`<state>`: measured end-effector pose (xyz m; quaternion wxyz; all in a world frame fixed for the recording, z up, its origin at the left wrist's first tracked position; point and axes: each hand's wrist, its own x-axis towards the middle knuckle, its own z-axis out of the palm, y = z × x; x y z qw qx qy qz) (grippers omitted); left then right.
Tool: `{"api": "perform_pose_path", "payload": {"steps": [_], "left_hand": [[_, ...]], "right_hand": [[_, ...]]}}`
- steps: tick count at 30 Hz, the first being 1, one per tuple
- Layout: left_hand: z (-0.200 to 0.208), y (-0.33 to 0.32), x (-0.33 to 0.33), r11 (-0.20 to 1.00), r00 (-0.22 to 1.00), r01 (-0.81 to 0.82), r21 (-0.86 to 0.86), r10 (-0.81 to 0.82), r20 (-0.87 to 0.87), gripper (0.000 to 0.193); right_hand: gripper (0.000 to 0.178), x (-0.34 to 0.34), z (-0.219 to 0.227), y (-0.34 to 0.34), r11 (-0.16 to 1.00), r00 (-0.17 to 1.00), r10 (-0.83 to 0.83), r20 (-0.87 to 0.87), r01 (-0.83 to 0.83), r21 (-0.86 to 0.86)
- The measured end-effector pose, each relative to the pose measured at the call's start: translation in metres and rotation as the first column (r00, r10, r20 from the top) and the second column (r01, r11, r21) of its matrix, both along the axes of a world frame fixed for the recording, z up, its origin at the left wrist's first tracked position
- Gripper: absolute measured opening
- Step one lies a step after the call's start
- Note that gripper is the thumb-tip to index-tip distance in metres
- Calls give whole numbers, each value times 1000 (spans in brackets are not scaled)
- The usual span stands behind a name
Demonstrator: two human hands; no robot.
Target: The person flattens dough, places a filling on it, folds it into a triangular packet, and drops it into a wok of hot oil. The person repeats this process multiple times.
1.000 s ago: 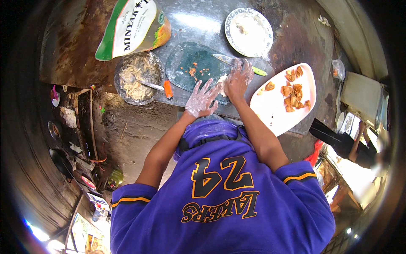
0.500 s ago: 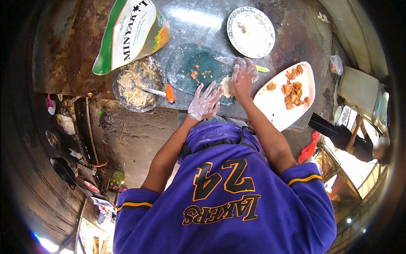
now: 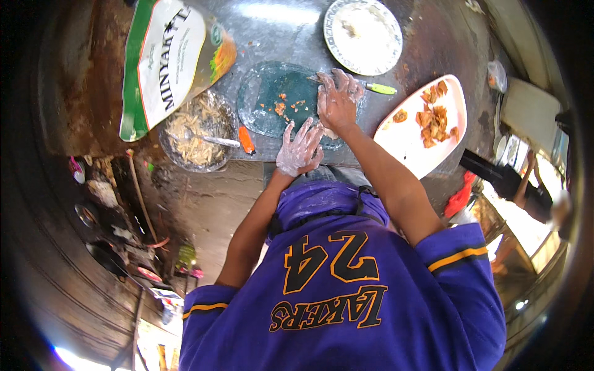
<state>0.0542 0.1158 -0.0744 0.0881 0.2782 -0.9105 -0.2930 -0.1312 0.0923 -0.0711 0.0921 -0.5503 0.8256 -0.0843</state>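
Note:
Floured, with its fingers spread, my left hand (image 3: 299, 149) rests at the near edge of a dark green cutting board (image 3: 258, 93). My right hand (image 3: 338, 100) lies flat over the board's right end, fingers stretched away from me. Only a sliver of pale dough (image 3: 330, 132) shows beside its wrist; the rest is hidden underneath. Beyond the right fingers lies a knife with a bright green handle (image 3: 381, 89), its blade mostly covered by the hand. Orange crumbs (image 3: 281, 110) are scattered on the board.
Left of the board are a bowl of pale strips (image 3: 197, 120) with a spoon, an orange-handled item (image 3: 246, 141) and a large oil pouch (image 3: 167, 62). A floury plate (image 3: 336, 38) stands behind; a pink-white tray (image 3: 396, 139) of orange-brown pieces sits right. Another person (image 3: 526, 188) is at far right.
My right hand has shifted left and flattened over the dough, which now hardly shows. My left hand stays near the same spot. The whole view has tilted slightly.

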Motion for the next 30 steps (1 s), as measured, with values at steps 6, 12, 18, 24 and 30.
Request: {"api": "perform_pose_path", "payload": {"steps": [6,12,18,24,30], "left_hand": [[1,-6,0,999,999,38,-27,-37,40,53],[1,-10,-4,995,999,-18,-94,15,-34,47],[22,-16,-14,995,995,-96,-23,96,19,53],[30,-25,-35,976,985,-131,173,147,-87,67],[17,-28,-44,948,981,-194,253,193,31,63]], "right_hand": [[38,-5,19,-2,996,986,-23,167,36,-75],[40,-31,38,47,994,934,55,354,-17,-108],[59,-22,24,66,998,890,38,455,-56,26],[60,-39,26,57,938,820,119,559,-278,209],[43,-32,26,68,975,858,183,480,-220,23]]}}
